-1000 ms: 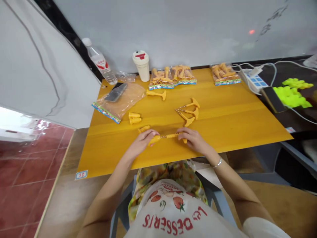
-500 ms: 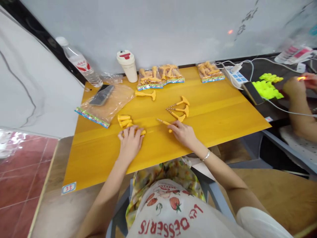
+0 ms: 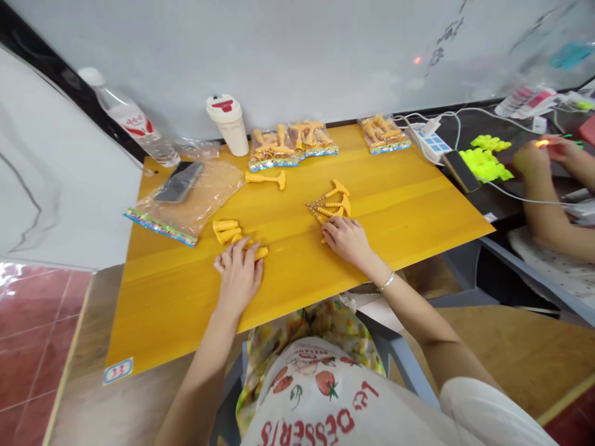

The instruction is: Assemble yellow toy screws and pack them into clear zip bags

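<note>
My left hand (image 3: 238, 266) rests low on the table, its fingers curled over a yellow tapered sheath (image 3: 261, 253) whose end pokes out at the right. Just beyond it lie several similar sheaths (image 3: 226, 228), side by side. Under the fingers of my right hand (image 3: 349, 240) is a yellow T-handled corkscrew (image 3: 320, 219), mostly hidden by the hand. Against it lie other T-handled corkscrews (image 3: 341, 203), fanned out, with spiral metal tips pointing left. A single sheathed corkscrew (image 3: 266, 178) lies farther back.
Clear bags of yellow corkscrews (image 3: 274, 148) line the table's back edge, near a white cup (image 3: 229, 127) and water bottle (image 3: 134, 121). A phone (image 3: 179, 183) lies on an open plastic bag (image 3: 211, 192). At right are a power strip (image 3: 432, 144) and another person's hands (image 3: 534, 158).
My right hand has set the corkscrew alongside the fanned group, its tip now among the others. My left hand stays at the sheaths. The view has shifted slightly.
</note>
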Demonstrator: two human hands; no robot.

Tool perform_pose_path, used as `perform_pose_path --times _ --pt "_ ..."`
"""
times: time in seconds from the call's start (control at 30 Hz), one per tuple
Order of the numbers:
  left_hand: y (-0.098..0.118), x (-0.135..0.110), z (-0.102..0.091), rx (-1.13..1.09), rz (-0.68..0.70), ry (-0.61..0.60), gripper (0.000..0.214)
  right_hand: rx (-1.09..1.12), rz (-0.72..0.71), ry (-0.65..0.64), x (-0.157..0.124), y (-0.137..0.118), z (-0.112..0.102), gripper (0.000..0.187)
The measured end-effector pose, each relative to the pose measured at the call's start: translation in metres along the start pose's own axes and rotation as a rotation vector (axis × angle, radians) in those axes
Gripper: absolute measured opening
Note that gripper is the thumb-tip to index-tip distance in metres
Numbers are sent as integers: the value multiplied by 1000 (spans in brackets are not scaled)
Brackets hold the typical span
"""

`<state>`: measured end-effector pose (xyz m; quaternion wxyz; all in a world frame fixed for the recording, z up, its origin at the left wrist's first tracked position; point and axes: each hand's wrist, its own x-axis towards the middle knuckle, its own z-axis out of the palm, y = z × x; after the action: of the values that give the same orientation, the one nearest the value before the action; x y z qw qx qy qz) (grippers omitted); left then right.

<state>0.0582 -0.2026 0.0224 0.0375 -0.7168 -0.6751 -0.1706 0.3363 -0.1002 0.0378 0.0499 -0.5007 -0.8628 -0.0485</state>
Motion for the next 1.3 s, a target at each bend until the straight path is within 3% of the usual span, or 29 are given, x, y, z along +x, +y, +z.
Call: perform_pose_path --times 0.5,0.63,0.8,0.97,1.07,1.2,1.3 --pt "-4 -2 1 -18 -19 11 44 78 30 -63 37 34 2 27" --pt "-4 -1 2 -24 -41 22 44 69 36 5 49 30 -3 30" --pt "-3 0 3 -38 -11 33 51 184 -59 83 110 0 -2 37" --pt "-2 1 4 -40 46 38 53 285 -41 36 187 -34 24 56" --pt "-2 0 4 -32 95 63 50 281 14 2 209 -44 38 45" --pt "-4 -1 7 -37 126 167 48 205 70 18 197 -46 34 39" --pt "0 1 4 -44 121 317 46 189 -14 47 157 -44 14 37"
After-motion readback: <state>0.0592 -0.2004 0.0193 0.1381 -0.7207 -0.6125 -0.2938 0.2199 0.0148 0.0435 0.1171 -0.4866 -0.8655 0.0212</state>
